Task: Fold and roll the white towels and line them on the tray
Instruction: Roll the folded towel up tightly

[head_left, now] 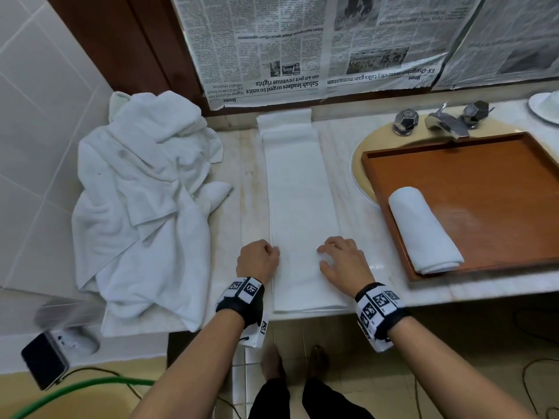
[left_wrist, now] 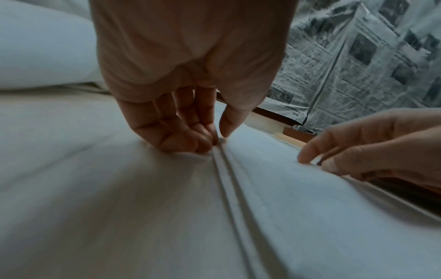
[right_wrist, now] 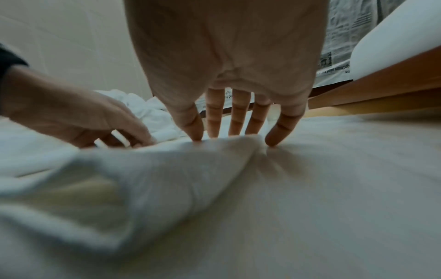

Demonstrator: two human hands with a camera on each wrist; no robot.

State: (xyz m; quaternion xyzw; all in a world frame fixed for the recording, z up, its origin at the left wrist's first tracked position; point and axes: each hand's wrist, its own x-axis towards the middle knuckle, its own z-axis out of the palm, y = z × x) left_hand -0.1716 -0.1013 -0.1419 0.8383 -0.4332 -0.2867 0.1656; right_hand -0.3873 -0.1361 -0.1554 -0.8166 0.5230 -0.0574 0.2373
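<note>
A white towel, folded into a long narrow strip, lies on the marble counter and runs from the front edge to the back wall. My left hand sits at the strip's near left edge, where its curled fingers and thumb pinch the layered edge of the towel. On the strip's near right side my right hand presses down with straight, spread fingers, and a ridge of towel bunches in front of them. One rolled towel lies at the left end of the wooden tray.
A heap of unfolded white towels covers the counter's left end. The tray lies over the sink basin, below the faucet. Newspaper covers the back wall. A phone and green hose are low on the left.
</note>
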